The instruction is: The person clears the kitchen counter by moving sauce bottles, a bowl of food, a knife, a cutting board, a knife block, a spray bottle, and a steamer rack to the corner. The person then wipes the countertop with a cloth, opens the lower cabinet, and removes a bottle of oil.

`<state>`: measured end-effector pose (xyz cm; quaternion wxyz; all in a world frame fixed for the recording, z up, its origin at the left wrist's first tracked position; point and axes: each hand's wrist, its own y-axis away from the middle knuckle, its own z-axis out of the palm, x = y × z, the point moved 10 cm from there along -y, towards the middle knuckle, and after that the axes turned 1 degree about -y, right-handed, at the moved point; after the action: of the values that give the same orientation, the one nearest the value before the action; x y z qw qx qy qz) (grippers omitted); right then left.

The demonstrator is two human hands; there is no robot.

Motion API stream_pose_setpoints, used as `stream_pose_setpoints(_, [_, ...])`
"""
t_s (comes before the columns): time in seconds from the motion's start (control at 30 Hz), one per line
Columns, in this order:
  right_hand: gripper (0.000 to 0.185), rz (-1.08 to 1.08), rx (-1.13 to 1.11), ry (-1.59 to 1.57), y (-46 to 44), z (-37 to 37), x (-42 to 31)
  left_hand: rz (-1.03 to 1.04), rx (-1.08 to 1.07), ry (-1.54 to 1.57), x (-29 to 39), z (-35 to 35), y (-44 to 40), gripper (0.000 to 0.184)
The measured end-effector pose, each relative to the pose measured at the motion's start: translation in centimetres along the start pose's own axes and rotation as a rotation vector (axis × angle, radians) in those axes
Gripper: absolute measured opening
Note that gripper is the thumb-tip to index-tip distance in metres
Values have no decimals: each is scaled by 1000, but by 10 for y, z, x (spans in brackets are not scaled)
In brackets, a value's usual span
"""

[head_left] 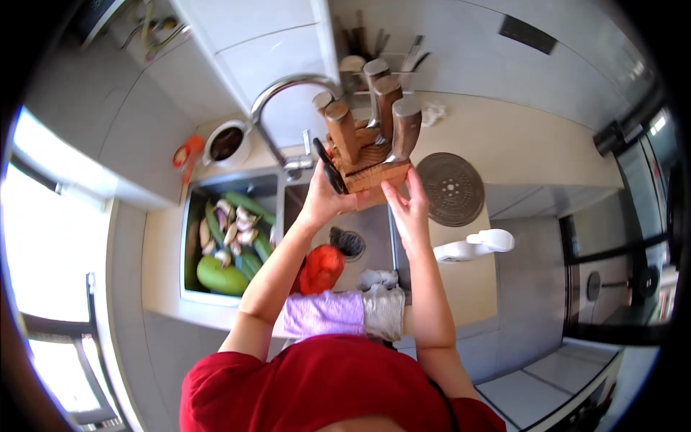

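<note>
Between both hands I hold up a wooden knife block (pixel 378 175) above the sink. Several wooden-handled knives (pixel 387 108) stand in its slots, and black scissor-like handles (pixel 329 165) stick out at its left side. My left hand (pixel 325 198) is closed round the block's lower left, thumb along its front. My right hand (pixel 409 209) grips the lower right corner with the fingertips. Below the block is the right sink basin (pixel 367 263), where a drain strainer (pixel 348 243) and a red item (pixel 322 269) lie.
Zucchini-like green vegetables and garlic fill the left basin (pixel 188 277). A curved faucet (pixel 270 93) rises behind. On the counter are a round dark mat (pixel 451 189), a white bottle (pixel 475 245) and a white pot (pixel 229 142). Purple (pixel 324 315) and white cloths (pixel 384 313) hang at the front edge.
</note>
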<state>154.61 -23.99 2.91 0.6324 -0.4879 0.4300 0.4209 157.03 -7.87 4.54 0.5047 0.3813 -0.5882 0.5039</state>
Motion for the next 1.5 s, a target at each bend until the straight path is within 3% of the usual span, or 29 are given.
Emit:
stream_pose_setpoints(0.13, [56, 34, -144, -39, 20, 43, -9, 32, 150, -96, 16, -46, 47, 88])
stream_pose_setpoints(0.23, [50, -63, -184, 291, 38, 71, -29, 0, 251, -97, 30, -77, 85, 89])
stream_pose_setpoints(0.33, [50, -213, -229, 288, 64, 110, -47, -5, 316, -89, 53, -105, 127, 88])
stream_pose_setpoints(0.47, [50, -241, -332, 143, 106, 171, -64, 16, 424, -81, 81, -148, 194, 86])
stream_pose_setpoints(0.8, [57, 33, -770, -187, 295, 355, -59, 70, 852, -154, 122, -281, 441, 94])
stream_pose_setpoints(0.83, [57, 47, -817, -187, 317, 372, -57, 107, 882, -151, 130, -287, 468, 85])
stream_pose_setpoints(0.93, [57, 140, -971, -175, 388, 422, -53, 96, 1021, -138, 131, -313, 555, 90])
stream_pose_setpoints(0.97, [56, 196, -1118, -273, 446, 471, -59, 86, 1217, -134, 157, -327, 624, 91])
stream_pose_setpoints(1.07, [56, 261, -1256, -346, 502, 524, -66, -116, 1398, -302, 150, -355, 690, 92])
stream_pose_setpoints(1.1, [56, 263, -1301, -346, 507, 495, -61, -61, 1399, -302, 144, -323, 690, 93])
stream_pose_setpoints(1.23, [55, 257, -1545, -382, 608, 542, -71, 83, 1614, -255, 153, -322, 799, 93])
stream_pose_setpoints(1.4, [55, 391, -1861, -508, 727, 591, -91, 9, 1917, -455, 175, -310, 902, 93])
stream_pose_setpoints(1.5, [54, 397, -2031, -543, 789, 618, -96, 89, 2119, -376, 188, -299, 942, 93])
